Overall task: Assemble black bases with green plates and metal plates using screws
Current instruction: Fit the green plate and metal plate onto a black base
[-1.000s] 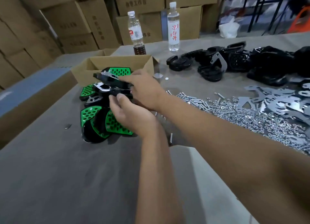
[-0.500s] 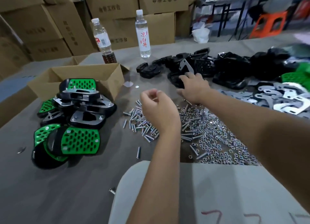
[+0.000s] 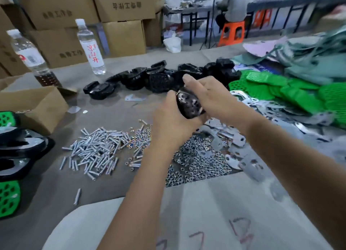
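Holding one black base (image 3: 188,105) w/ both hands above the nut pile (image 3: 196,161): left hand (image 3: 172,118) and right hand (image 3: 211,98), each grip clamped on it. Risk imo: base slips, scatters nuts/screws (image 3: 95,152) on table (image 3: 43,184); blur hides hole alignment.

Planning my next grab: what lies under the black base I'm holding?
Under the black base, held by the left hand and right hand, lie metal plates and nuts. The hands cover whatever lies directly beneath.
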Available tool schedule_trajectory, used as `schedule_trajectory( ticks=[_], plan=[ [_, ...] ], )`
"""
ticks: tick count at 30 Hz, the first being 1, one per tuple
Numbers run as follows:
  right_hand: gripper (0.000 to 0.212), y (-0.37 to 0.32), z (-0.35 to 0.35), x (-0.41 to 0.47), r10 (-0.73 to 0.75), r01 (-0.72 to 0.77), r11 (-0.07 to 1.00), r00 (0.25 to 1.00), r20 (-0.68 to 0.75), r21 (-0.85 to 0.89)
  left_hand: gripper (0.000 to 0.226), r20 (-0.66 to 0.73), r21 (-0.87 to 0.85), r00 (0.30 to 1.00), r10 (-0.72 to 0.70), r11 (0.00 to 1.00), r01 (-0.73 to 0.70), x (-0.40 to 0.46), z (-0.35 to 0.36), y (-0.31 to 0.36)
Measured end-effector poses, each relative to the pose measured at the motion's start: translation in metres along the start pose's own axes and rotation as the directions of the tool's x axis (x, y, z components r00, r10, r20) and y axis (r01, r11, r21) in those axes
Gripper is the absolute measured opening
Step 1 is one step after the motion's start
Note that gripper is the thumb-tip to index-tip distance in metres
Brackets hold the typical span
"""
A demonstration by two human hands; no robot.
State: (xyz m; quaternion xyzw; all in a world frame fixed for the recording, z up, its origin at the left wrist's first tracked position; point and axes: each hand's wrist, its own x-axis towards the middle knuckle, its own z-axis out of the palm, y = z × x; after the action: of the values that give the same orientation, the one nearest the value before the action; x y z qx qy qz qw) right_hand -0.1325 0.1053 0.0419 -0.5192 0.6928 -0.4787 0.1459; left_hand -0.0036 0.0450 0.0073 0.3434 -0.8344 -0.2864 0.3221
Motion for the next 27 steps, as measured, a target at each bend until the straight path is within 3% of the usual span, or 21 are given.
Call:
schedule_trajectory(
  ticks=[2,4,7,8,10,11,13,16,19,22,23,24,25,26,27],
  plan=[
    [0.062,0.011,-0.029,-0.017,0.141,-0.140,0.980,0.990,-0.001,0.143,0.067,0.027,-0.061,0.999,0.036,0.998,-0.034,-0.006,0.017,0.024],
    [0.071,0.024,-0.054,-0.027,0.205,-0.205,0.971,0.979,0.010,0.124,0.063,0.111,-0.112,0.993,0.039,0.993,-0.026,-0.007,0.028,0.041],
    [0.070,0.046,-0.096,-0.035,0.204,-0.218,0.976,0.942,-0.267,-0.024,0.056,0.207,-0.246,0.977,-0.054,0.963,0.106,-0.011,0.048,0.064],
    [0.061,0.059,-0.112,-0.036,0.168,-0.261,0.946,0.903,-0.396,-0.193,0.057,0.238,-0.357,0.960,-0.150,0.906,0.230,-0.015,0.054,0.071],
    [0.044,0.088,-0.145,-0.044,0.127,-0.501,0.645,0.815,-0.565,-0.577,0.052,0.360,-0.563,0.866,-0.346,0.660,0.498,-0.020,0.063,0.082],
    [0.053,0.099,-0.156,-0.049,0.224,-0.608,0.490,0.781,-0.584,-0.625,0.054,0.421,-0.608,0.811,-0.405,0.538,0.584,-0.021,0.066,0.085],
    [0.066,0.116,-0.167,-0.060,0.446,-0.681,0.372,0.727,-0.523,-0.631,0.054,0.496,-0.613,0.746,-0.445,0.428,0.664,-0.021,0.071,0.088],
    [0.040,0.129,-0.166,-0.065,0.404,-0.634,0.455,0.773,-0.489,-0.626,0.037,0.488,-0.614,0.732,-0.476,0.409,0.675,-0.026,0.075,0.088],
    [0.026,0.111,-0.164,-0.067,0.257,-0.606,0.524,0.782,-0.568,-0.598,0.030,0.510,-0.664,0.705,-0.493,0.295,0.687,-0.031,0.074,0.085],
    [0.030,0.077,-0.151,-0.071,0.014,-0.555,0.691,0.652,-0.758,-0.464,0.028,0.519,-0.671,0.685,-0.511,0.252,0.697,-0.031,0.069,0.078],
    [0.030,0.061,-0.139,-0.071,0.022,-0.459,0.819,0.624,-0.781,-0.344,0.024,0.508,-0.673,0.684,-0.524,0.255,0.695,-0.032,0.066,0.074],
    [0.028,0.046,-0.123,-0.071,0.140,-0.324,0.941,0.632,-0.762,-0.095,0.019,0.492,-0.679,0.688,-0.534,0.259,0.687,-0.032,0.063,0.069],
    [0.025,0.031,-0.102,-0.070,0.306,-0.200,0.952,0.679,-0.667,0.232,0.015,0.465,-0.695,0.699,-0.544,0.265,0.669,-0.034,0.058,0.062],
    [0.023,0.019,-0.082,-0.072,0.423,-0.140,0.859,0.737,-0.528,0.492,0.015,0.433,-0.714,0.709,-0.556,0.268,0.647,-0.036,0.053,0.054],
    [0.021,0.010,-0.060,-0.073,0.467,-0.136,0.765,0.790,-0.397,0.629,0.017,0.386,-0.736,0.719,-0.577,0.278,0.618,-0.039,0.044,0.044]
  ],
)
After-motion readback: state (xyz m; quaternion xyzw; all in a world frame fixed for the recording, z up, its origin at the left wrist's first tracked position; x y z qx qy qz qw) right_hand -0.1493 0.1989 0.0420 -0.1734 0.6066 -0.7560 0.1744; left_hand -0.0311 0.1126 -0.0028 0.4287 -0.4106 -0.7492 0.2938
